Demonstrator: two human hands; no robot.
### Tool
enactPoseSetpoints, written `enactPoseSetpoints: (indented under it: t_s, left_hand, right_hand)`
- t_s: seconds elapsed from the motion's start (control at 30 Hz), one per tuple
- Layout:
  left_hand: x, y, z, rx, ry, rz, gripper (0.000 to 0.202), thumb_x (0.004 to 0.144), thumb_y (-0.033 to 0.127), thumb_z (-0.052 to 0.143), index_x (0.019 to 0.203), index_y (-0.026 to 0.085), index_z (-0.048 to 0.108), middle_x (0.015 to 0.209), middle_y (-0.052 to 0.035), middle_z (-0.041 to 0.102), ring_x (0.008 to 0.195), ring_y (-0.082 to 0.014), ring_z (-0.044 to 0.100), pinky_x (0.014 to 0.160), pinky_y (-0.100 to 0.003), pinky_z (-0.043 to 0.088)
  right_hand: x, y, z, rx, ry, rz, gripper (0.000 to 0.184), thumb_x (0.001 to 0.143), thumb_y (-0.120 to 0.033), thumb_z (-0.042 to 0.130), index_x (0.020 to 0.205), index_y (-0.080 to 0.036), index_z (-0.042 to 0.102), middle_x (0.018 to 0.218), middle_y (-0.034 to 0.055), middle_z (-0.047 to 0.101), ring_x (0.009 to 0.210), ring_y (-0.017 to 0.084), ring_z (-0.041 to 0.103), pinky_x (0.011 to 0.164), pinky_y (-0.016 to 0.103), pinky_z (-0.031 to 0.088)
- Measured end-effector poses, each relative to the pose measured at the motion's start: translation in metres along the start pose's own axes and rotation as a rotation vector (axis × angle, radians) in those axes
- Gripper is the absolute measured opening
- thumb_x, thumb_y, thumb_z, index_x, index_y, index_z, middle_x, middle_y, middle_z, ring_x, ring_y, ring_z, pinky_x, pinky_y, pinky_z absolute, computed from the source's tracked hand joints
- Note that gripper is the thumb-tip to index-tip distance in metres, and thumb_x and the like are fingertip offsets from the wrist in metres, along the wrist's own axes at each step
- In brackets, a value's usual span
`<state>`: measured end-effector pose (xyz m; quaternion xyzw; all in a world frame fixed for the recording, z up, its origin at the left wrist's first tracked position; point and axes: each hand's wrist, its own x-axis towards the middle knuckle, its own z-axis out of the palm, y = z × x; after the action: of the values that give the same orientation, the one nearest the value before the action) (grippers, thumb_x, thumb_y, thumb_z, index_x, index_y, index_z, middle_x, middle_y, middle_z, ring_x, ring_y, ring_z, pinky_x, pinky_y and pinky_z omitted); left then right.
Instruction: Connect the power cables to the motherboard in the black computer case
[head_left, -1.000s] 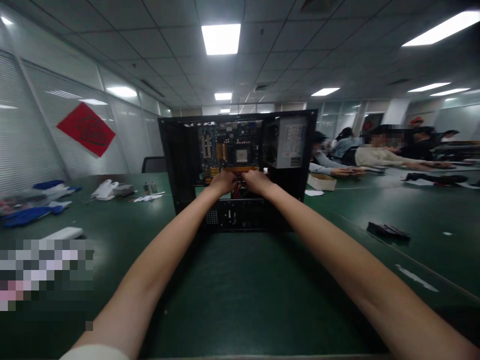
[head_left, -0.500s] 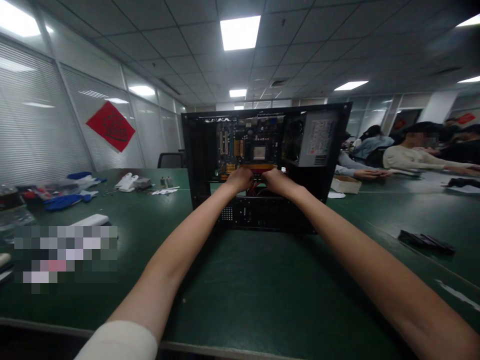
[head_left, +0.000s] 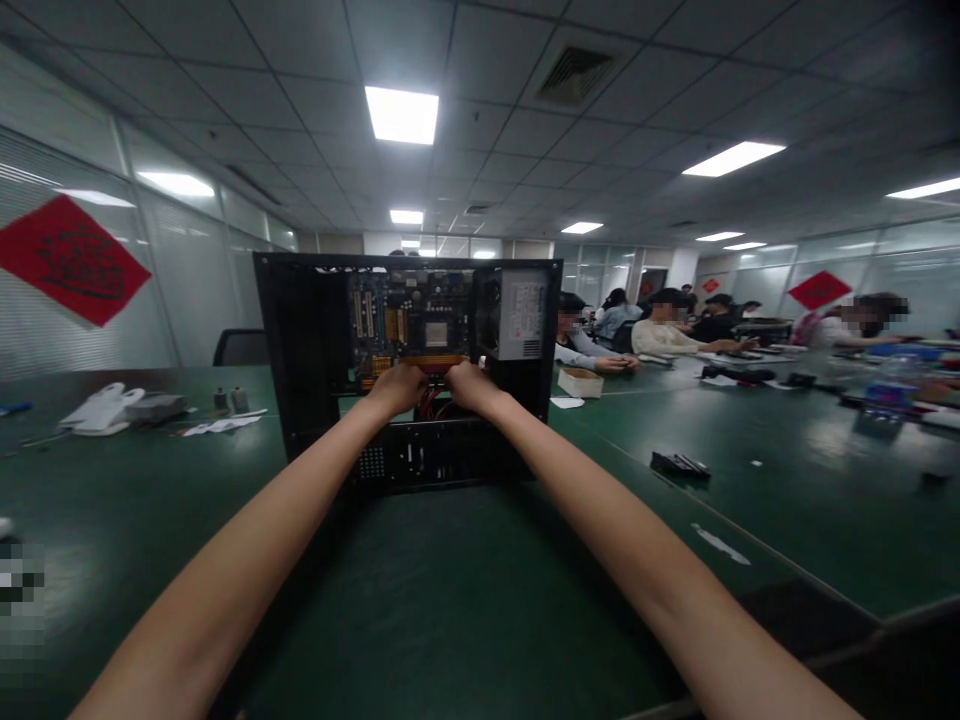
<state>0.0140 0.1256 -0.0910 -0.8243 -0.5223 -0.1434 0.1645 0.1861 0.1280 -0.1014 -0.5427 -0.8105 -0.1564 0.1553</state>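
An open black computer case stands on the green table, its inside turned toward me. Within it are a motherboard with a bare square processor and a silver power supply. My left hand is closed at the lower edge of the motherboard, by the left end of a red-orange strip that looks like the memory slots. At its right end, my right hand is closed as well. The fingertips of both hands are hidden. Red and dark cables hang just below and between them.
A white plastic bag and a grey box lie to the left. Right of the case are a small open box and a black part. Several people sit farther back; a clear bottle stands at far right.
The view has swung right and tilted up, so the case and both hands appear farther left and slightly lower. Both hands stay at the same place on the motherboard.
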Motion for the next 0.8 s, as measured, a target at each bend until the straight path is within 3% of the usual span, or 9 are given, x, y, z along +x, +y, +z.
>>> enactPoseSetpoints:
  t_s: [0.2,0.43,0.8]
  left_hand:
    - [0.0038,-0.0021,0.0006,0.013,-0.016,0.010,0.030,0.089,0.023,0.050,0.097,0.022,0.079,0.102,-0.0126,0.077,0.097,-0.0288,0.072,0.080,-0.033,0.053]
    - [0.0053,-0.0018,0.0015,0.036,-0.030,0.040,0.033,0.091,0.021,0.046,0.101,0.020,0.078,0.108,-0.0159,0.075,0.101,-0.0304,0.071,0.083,-0.035,0.053]
    - [0.0062,-0.0045,-0.0005,0.047,-0.039,0.026,0.032,0.090,0.023,0.047,0.097,0.020,0.078,0.104,-0.0168,0.076,0.099,-0.0337,0.071,0.077,-0.037,0.052]
  right_hand:
    - [0.0008,0.0004,-0.0005,0.020,-0.002,0.005,0.030,0.088,-0.010,0.058,0.113,-0.010,0.074,0.114,0.0207,0.071,0.106,0.026,0.069,0.086,0.028,0.052]
    - [0.0000,0.0001,0.0015,0.042,0.007,0.006,0.031,0.090,-0.010,0.055,0.115,-0.009,0.073,0.117,0.0224,0.070,0.109,0.027,0.068,0.087,0.029,0.052]
    - [0.0060,-0.0042,-0.0012,0.027,0.002,0.035,0.032,0.086,-0.016,0.062,0.116,-0.011,0.073,0.116,0.0203,0.072,0.108,0.029,0.069,0.085,0.031,0.054]
